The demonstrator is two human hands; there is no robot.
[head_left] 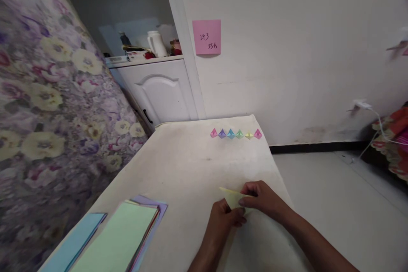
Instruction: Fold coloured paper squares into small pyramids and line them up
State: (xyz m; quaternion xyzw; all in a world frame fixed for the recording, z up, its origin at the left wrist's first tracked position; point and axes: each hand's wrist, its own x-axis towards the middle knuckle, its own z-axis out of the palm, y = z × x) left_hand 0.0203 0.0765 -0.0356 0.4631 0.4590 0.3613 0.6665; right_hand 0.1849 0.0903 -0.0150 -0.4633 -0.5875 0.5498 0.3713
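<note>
A small piece of folded yellow paper (232,198) is held between my two hands, above the near right part of the table. My left hand (223,216) pinches its lower edge between thumb and fingers. From the right, my right hand (256,195) grips the upper right side, its thumb lying over the front of the paper. Part of the sheet is covered by my fingers. Beyond my hands, several small folded paper pieces (230,133) in pink, purple, blue, green and yellow stand in a row near the table's far edge.
Stacks of coloured paper, green sheets (119,238) and blue sheets (76,242), lie on the cloth-covered table (185,165) at the near left. A floral curtain (63,106) hangs along the left. A pink note (207,37) is on the wall behind, beside a white cabinet (159,91).
</note>
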